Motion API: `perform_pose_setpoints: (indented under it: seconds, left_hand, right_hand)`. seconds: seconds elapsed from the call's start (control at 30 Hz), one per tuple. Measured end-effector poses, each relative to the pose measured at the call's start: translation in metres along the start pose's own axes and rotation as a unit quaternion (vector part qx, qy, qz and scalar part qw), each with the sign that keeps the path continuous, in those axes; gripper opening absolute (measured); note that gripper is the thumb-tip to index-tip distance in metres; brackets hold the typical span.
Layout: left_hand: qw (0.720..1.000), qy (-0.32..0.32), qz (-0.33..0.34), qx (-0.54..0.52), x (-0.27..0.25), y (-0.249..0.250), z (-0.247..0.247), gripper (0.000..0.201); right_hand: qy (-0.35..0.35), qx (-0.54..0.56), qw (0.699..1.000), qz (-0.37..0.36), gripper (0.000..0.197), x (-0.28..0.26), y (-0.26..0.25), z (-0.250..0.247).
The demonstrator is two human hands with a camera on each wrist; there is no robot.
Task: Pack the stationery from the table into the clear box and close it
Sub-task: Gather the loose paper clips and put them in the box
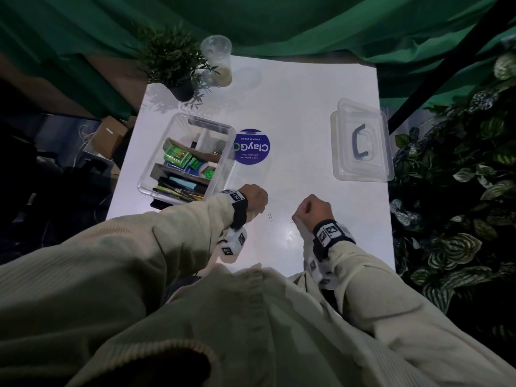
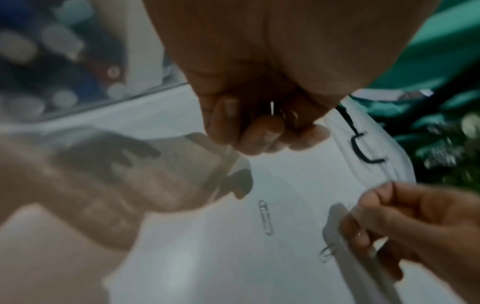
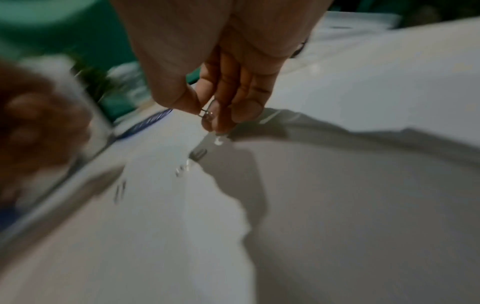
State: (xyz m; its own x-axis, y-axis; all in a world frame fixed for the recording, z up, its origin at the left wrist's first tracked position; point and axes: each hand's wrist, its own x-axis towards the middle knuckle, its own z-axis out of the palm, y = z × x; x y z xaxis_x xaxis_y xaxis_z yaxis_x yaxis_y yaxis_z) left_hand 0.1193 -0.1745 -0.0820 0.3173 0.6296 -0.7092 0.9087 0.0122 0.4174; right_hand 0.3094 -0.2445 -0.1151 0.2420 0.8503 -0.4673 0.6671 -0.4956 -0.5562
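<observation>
The clear box (image 1: pixel 223 174) stands open at the table's left, with pens, green sharpeners and other stationery inside. Its lid (image 1: pixel 374 163), with a grey handle, lies flat at the right. My left hand (image 1: pixel 254 198) hovers by the box's near right corner, fingers curled round a few paper clips (image 2: pixel 287 116). My right hand (image 1: pixel 310 209) is low over the table and pinches a paper clip (image 3: pixel 205 113) between thumb and fingertips. One loose paper clip (image 1: pixel 270 217) lies on the table between the hands, and another (image 2: pixel 326 254) lies just under the right hand.
A round blue sticker (image 1: pixel 252 146) sits on the white table (image 1: pixel 293 101) beside the box. A potted plant (image 1: pixel 178 65) and a clear cup (image 1: pixel 217 60) stand at the far left corner. Leafy plants (image 1: pixel 458 191) line the right edge.
</observation>
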Motion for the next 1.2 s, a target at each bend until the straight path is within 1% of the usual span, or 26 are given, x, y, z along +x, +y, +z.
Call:
perform_pose_setpoints:
  seconds: [0.03,0.07,0.1,0.13,0.17,0.2,0.23,0.27,0.3,0.37,0.4,0.43,0.47,0.5,0.53,0.57,0.6,0.67,0.73,0.8,0.87,0.97,1.07,1.2]
  left_hand:
    - [0.997,-0.026,-0.025,-0.068,0.000,-0.001,0.003,0.025]
    - [0.984,-0.045,-0.054,-0.166,-0.001,-0.001,0.006,0.021]
    - [0.961,-0.060,-0.089,-0.254,-0.002,-0.001,0.009,0.016]
    - [0.940,-0.075,-0.111,-0.312,-0.003,-0.001,0.010,0.014]
    - [0.923,-0.090,-0.121,-0.354,-0.004,-0.001,0.012,0.016]
    - [0.913,-0.104,-0.130,-0.372,-0.004,-0.001,0.012,0.022]
    - [0.905,-0.126,-0.135,-0.382,-0.005,0.000,0.013,0.028]
    - [0.909,-0.132,-0.130,-0.374,-0.005,0.001,0.013,0.034]
    - [0.901,-0.128,-0.136,-0.392,-0.005,0.003,0.014,0.037]
    - [0.873,-0.085,-0.158,-0.454,-0.004,0.007,0.013,0.030]
    - [0.885,-0.052,-0.147,-0.439,-0.006,0.008,0.013,0.027]
    - [0.924,-0.023,-0.120,-0.362,-0.005,0.007,0.014,0.029]
    - [0.973,-0.012,-0.085,-0.214,-0.006,0.004,0.015,0.036]
    - [0.996,0.000,-0.038,-0.084,-0.010,0.002,0.014,0.044]
    - [1.000,0.011,0.007,0.005,-0.012,-0.002,0.015,0.048]
    - [0.998,0.012,0.037,0.053,-0.013,-0.005,0.017,0.048]
    - [0.992,0.009,0.066,0.108,-0.013,-0.008,0.018,0.047]
    - [0.978,0.026,0.106,0.181,-0.014,-0.011,0.022,0.043]
    - [0.966,0.050,0.140,0.213,-0.012,-0.014,0.026,0.037]
    - [0.952,0.064,0.161,0.252,-0.013,-0.016,0.025,0.032]
    - [0.941,0.075,0.169,0.285,-0.011,-0.018,0.025,0.028]
    - [0.917,0.063,0.181,0.350,-0.009,-0.015,0.025,0.029]
    - [0.897,0.056,0.187,0.397,-0.007,-0.013,0.026,0.031]
    - [0.883,0.063,0.206,0.417,-0.008,-0.012,0.029,0.028]
  right_hand:
    - [0.029,0.069,0.997,0.020,0.005,-0.003,0.001,-0.005]
    - [0.049,0.122,0.991,0.040,0.009,-0.006,0.003,-0.008]
    - [0.054,0.179,0.980,0.069,0.013,-0.008,0.005,-0.010]
    - [0.045,0.252,0.961,0.105,0.016,-0.009,0.007,-0.008]
    - [0.030,0.345,0.927,0.146,0.016,-0.011,0.006,-0.005]
    - [0.023,0.426,0.886,0.182,0.013,-0.013,0.006,-0.002]
    - [0.021,0.473,0.855,0.214,0.009,-0.015,0.005,-0.001]
    - [0.018,0.486,0.843,0.230,0.008,-0.017,0.005,-0.001]
    - [0.013,0.484,0.840,0.246,0.010,-0.020,0.005,-0.002]
    - [-0.010,0.480,0.837,0.262,0.014,-0.023,0.006,-0.003]
    - [-0.016,0.469,0.843,0.264,0.016,-0.023,0.006,-0.004]
    - [-0.019,0.428,0.867,0.253,0.020,-0.022,0.008,-0.005]
    - [-0.017,0.339,0.914,0.222,0.025,-0.021,0.010,-0.006]
    - [-0.012,0.224,0.959,0.174,0.030,-0.023,0.010,-0.007]
    - [-0.007,0.123,0.985,0.124,0.032,-0.025,0.012,-0.006]
    - [-0.005,0.046,0.995,0.084,0.031,-0.028,0.013,-0.005]
    - [-0.002,-0.016,0.998,0.053,0.026,-0.031,0.014,-0.003]
    - [-0.005,-0.125,0.992,-0.009,0.018,-0.033,0.019,0.000]
    - [-0.018,-0.209,0.976,-0.065,0.016,-0.032,0.023,0.003]
    - [-0.038,-0.277,0.954,-0.106,0.022,-0.029,0.023,0.005]
    - [-0.051,-0.329,0.934,-0.131,0.027,-0.030,0.021,0.007]
    - [-0.046,-0.370,0.916,-0.150,0.028,-0.031,0.015,0.010]
    - [-0.037,-0.384,0.910,-0.153,0.029,-0.030,0.009,0.014]
    - [-0.036,-0.386,0.909,-0.154,0.029,-0.029,0.011,0.017]
